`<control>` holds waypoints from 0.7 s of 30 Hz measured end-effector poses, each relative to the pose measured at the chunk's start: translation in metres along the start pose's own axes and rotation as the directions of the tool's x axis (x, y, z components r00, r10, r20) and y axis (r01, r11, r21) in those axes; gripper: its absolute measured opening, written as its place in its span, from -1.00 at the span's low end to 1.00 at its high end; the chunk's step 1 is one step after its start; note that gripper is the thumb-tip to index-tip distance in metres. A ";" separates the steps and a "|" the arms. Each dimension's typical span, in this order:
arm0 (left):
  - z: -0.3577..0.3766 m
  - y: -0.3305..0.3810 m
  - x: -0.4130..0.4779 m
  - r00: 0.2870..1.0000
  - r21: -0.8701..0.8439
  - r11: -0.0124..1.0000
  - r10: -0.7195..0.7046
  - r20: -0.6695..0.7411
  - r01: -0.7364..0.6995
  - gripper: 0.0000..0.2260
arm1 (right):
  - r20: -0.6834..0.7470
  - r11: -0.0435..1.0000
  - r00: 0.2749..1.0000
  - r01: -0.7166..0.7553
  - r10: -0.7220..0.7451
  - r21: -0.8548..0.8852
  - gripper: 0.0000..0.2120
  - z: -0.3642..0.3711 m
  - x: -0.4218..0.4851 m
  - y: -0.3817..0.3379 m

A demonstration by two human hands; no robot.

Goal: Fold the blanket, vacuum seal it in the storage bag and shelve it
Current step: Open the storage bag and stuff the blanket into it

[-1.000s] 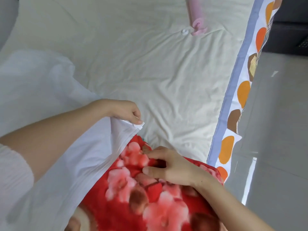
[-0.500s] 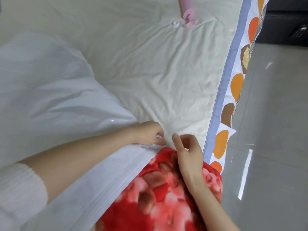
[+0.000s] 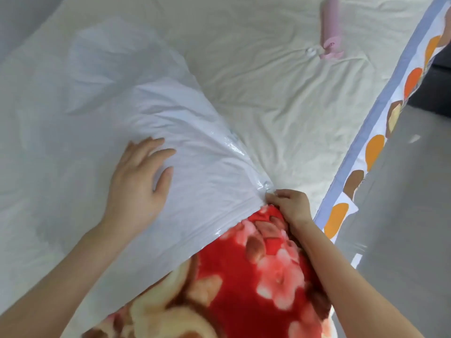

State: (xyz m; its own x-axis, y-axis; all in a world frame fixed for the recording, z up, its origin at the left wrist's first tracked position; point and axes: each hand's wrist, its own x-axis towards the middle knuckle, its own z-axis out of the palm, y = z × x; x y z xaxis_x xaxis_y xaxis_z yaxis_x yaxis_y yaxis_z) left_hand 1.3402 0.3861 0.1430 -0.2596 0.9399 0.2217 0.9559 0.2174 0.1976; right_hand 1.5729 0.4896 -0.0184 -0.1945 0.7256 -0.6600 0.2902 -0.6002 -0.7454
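A red blanket (image 3: 256, 272) with pink and cream flowers lies folded at the near edge of the bed, its far end covered by the mouth of a white plastic storage bag (image 3: 122, 113). The bag spreads across the bed to the left and away from me. My left hand (image 3: 139, 181) lies flat on top of the bag, fingers spread. My right hand (image 3: 289, 206) pinches the bag's mouth edge at its right corner, right against the blanket.
A pink hand pump (image 3: 330, 30) and a small white valve cap (image 3: 311, 51) lie on the cream bed sheet (image 3: 280, 98) far off. The sheet's blue border with orange and brown ovals (image 3: 373, 147) hangs over the bed's right edge. Grey floor (image 3: 410, 215) lies to the right.
My left hand let go of the bag's edge and moved left onto the top of the bag, now flat. My right hand took hold of the bag's mouth corner. The bag covers more blanket.
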 end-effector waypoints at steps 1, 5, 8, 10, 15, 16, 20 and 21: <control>-0.016 -0.019 -0.025 0.993 0.061 0.992 -0.105 -0.049 0.108 -0.65 | 0.021 0.999 0.999 -0.050 0.050 0.018 -0.76 -0.002 0.001 -0.001; -0.044 -0.091 -0.147 0.784 0.108 0.781 -0.621 0.017 0.616 -0.53 | 0.056 0.993 0.998 -0.027 0.034 -0.115 -0.89 -0.003 0.001 -0.018; -0.037 -0.113 -0.222 0.562 -0.205 0.524 -0.776 0.287 0.827 -0.38 | 0.026 0.938 0.998 0.065 -0.060 -0.341 -0.77 0.003 -0.006 -0.031; -0.030 -0.113 -0.255 0.565 -0.262 0.501 -0.731 0.383 0.825 -0.12 | -0.008 0.829 0.985 0.140 -0.171 -0.541 -0.77 0.014 -0.026 -0.039; -0.008 -0.127 -0.286 0.704 -0.232 0.666 -0.653 0.280 0.709 -0.08 | -0.114 0.698 0.827 0.382 -0.551 -0.606 -0.75 0.057 -0.121 -0.043; -0.004 -0.132 -0.292 0.732 -0.263 0.683 -0.629 0.263 0.682 -0.09 | -0.110 0.638 0.755 0.456 -0.646 -0.620 -0.75 0.071 -0.144 -0.041; 0.013 -0.143 -0.321 0.760 -0.309 0.696 -0.618 0.201 0.648 -0.16 | 0.104 0.228 0.421 0.665 -0.901 -0.711 -0.80 0.134 -0.227 -0.008; 0.019 -0.146 -0.326 0.726 -0.289 0.669 -0.661 0.191 0.685 -0.16 | 0.176 0.152 0.376 0.697 -0.910 -0.701 -0.81 0.150 -0.245 0.005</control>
State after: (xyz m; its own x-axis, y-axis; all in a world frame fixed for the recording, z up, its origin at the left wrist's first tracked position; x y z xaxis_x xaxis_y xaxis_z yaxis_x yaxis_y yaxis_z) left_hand 1.2880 0.0524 0.0240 -0.7939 0.5887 -0.1521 0.4217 0.7134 0.5598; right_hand 1.4816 0.2583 0.1253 -0.5017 0.7596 0.4140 0.5654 0.6501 -0.5077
